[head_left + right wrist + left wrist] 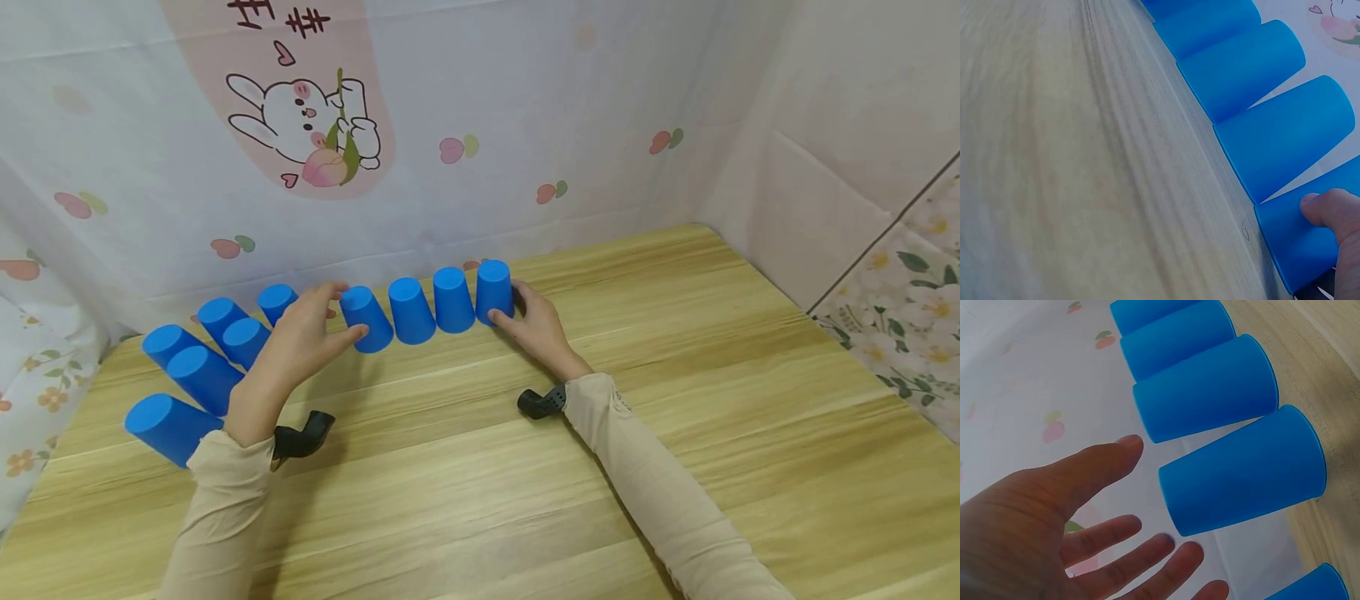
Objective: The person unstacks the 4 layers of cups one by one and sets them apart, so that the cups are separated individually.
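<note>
Several blue cups stand upside down in a row near the back of the table. At the row's right end, my right hand (542, 329) grips the end cup (492, 287), its thumb (1329, 211) pressed on the near side. My left hand (296, 342) is beside the row's left-end cup (366, 321), thumb and fingers spread around its upper part. In the left wrist view a gap shows between those fingers (1166, 569) and the cup. Between the two end cups stand two more, a left one (412, 312) and a right one (453, 302).
More upside-down blue cups, among them a near one (172, 427) and a far one (277, 300), stand at the left, partly behind my left arm. A printed cloth (480, 100) hangs along the wooden table's (435, 467) back edge. Each wrist carries a black camera mount (303, 435).
</note>
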Motion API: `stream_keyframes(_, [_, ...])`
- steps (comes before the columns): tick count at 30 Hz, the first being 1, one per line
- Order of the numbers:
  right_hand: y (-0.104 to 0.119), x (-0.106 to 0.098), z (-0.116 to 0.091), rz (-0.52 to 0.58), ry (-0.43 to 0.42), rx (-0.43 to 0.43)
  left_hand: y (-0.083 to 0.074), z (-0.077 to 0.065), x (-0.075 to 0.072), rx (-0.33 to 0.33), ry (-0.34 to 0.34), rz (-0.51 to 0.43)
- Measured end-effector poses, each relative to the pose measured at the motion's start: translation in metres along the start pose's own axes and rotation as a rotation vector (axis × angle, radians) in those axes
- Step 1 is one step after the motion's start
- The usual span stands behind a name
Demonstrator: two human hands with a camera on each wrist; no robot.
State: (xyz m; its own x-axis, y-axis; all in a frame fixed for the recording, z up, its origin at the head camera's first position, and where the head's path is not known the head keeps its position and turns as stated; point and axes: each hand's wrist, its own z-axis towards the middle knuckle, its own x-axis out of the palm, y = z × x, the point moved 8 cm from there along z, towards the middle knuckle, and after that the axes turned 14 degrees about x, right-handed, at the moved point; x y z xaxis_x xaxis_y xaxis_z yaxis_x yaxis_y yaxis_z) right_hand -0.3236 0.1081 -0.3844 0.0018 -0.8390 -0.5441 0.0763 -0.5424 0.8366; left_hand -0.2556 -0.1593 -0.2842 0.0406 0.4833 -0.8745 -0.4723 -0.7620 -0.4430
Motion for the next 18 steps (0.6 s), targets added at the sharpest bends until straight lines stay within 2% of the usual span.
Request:
stream_keyframes(3, [0.001, 0.000, 0.000, -0.002, -0.004, 0.000, 0.002, 0.004, 0.003, 0.001, 0.000, 0.029])
stream_keyframes(9, [0.002, 0.000, -0.001, 0.005, 0.000, -0.006, 0.006, 0.011, 0.014, -0.017, 0.044, 0.047])
stream_keyframes(18, [0.001, -0.001, -0.001, 0.004, -0.007, -0.001, 0.010, 0.014, 0.015, -0.043, -0.017, 0.080])
